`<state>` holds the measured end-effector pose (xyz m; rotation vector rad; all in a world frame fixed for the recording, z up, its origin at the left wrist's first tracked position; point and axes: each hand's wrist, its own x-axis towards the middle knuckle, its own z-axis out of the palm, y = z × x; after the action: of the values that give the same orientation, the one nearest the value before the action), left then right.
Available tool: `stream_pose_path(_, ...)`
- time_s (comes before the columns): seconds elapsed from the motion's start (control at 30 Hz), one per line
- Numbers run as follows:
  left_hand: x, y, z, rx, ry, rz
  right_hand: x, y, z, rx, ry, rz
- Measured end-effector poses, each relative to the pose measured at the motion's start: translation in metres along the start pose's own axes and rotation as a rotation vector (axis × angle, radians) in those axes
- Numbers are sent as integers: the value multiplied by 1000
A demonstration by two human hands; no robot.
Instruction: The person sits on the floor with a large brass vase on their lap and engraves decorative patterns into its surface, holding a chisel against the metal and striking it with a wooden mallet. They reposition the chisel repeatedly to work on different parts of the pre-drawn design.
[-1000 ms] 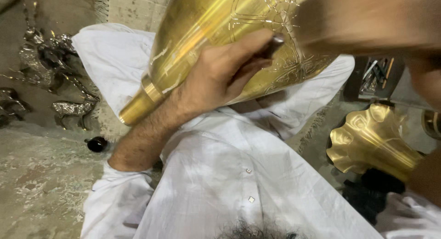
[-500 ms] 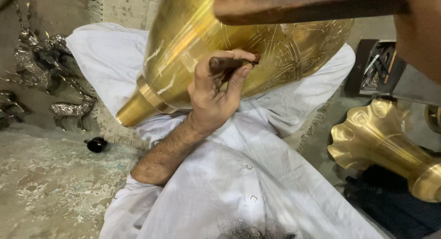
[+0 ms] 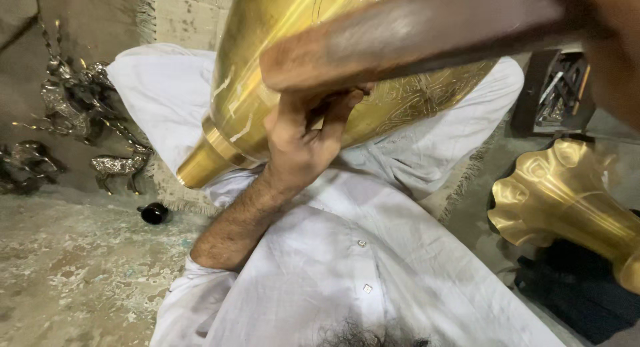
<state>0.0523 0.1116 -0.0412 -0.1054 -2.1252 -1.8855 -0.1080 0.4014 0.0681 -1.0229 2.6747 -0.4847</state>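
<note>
Worn concrete floor (image 3: 60,280) carries metal deer figures (image 3: 80,114), a small black pot (image 3: 154,214) and a fringed mat (image 3: 467,187).

I see soft, even light from above, dim toward the floor left of my left hand (image 3: 303,144). Glare streaks the brass vase (image 3: 267,87) just beside that hand and the second brass piece (image 3: 560,194) far to its right. The wooden bar (image 3: 413,40) above the hand is blurred, as is my right hand (image 3: 610,47).
</note>
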Motion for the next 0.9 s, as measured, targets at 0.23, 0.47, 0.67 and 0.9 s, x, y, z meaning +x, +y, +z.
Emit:
stream_pose_path(0.23, 31, 1, -21, 160, -309, 92, -11, 8, 8, 6, 10, 0)
stream_pose_path(0.47, 89, 30, -34, 215, -697, 160, -50, 18, 24, 33, 113, 127)
stream_pose_path(0.67, 127, 36, -22, 309, -1005, 332, -106, 15, 61, 112, 306, 277)
stream_pose_path(0.9, 147, 41, 6, 482, -1218, 483, -121, -3, 127, 40, 547, 278)
